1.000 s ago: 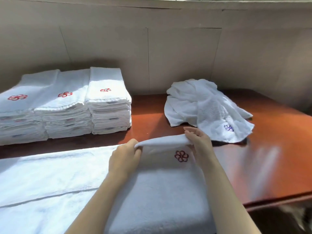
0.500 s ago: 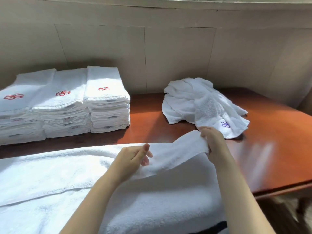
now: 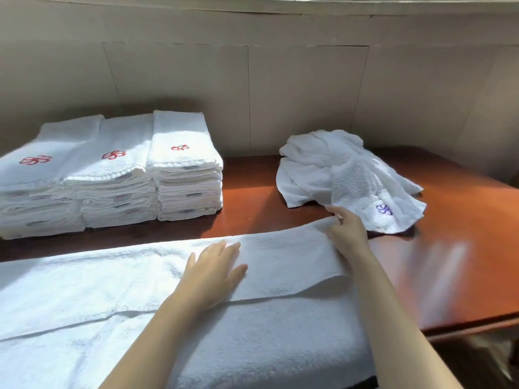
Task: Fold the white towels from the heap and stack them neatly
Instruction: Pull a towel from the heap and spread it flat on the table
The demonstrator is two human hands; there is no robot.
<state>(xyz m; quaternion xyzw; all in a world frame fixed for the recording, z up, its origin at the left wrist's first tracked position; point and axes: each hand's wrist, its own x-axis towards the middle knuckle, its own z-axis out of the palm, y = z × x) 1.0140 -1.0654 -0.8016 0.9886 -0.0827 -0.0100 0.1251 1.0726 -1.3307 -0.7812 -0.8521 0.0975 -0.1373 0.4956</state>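
We are seeing bright daylight falling from above, whitening the spread towel (image 3: 112, 290) and the tops of the 3 stacks (image 3: 179, 141), while the wall (image 3: 309, 94) is sitting in dull shade. The counter (image 3: 463, 262) is throwing back a pale glare at right. Shadows are pooling before the stacks and under the heap (image 3: 351, 175). Straight lines are bowing toward the edges, and the lower right corner is smearing into blur.

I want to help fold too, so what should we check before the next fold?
1. Left hand flat on the towel: ok.
2. Right hand pinches the flap's far corner: ok.
3. Flap lies smooth: ok.
4. Towel's left end lined up: cannot tell, out of view.
5. Heap off the towel: cannot tell, hand hides the gap.
6. Stacks stand upright: ok.
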